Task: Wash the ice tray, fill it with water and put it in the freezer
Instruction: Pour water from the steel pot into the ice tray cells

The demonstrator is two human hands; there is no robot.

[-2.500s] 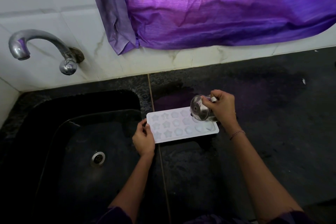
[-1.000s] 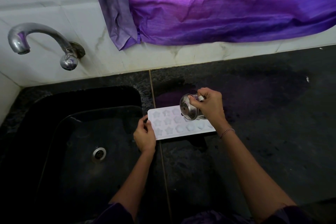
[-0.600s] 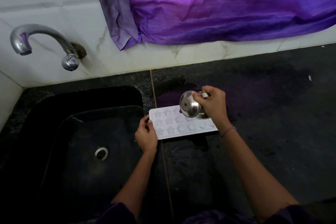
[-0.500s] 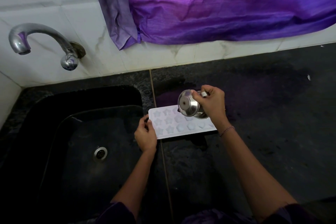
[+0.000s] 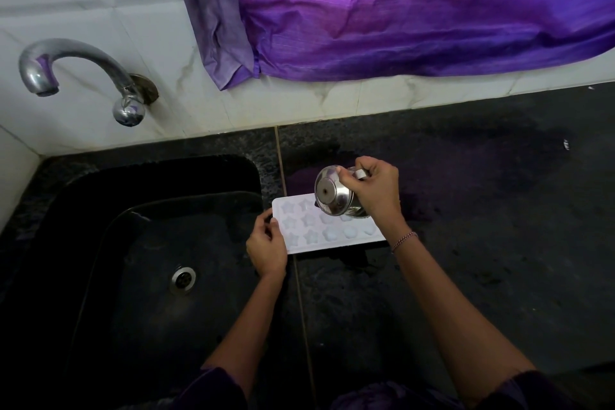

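Far left: curved tap [image 5: 66, 60] on the tiled wall, above a dark sink [image 5: 100, 210], drain [image 5: 182, 280] in its floor. Next along, left hand [image 5: 266, 248] holding the left end of the ice tray [image 5: 312, 236], fingers curled at its edge, steadying it. Tray flat on the tabletop [image 5: 499, 226], just beside the sink, star-shaped pockets facing up. Over its middle, a steel cup [image 5: 334, 196] tipped right over, base toward the camera, gripped near the mouth by the right hand [image 5: 376, 191], fingers wrapped round it. Pouring, by the look of it, so filling under way; water itself too faint to make out. Probably light, bendy plastic, wet and slick. Best lifted level by both short ends, otherwise sloshing out on the way to the freezer.
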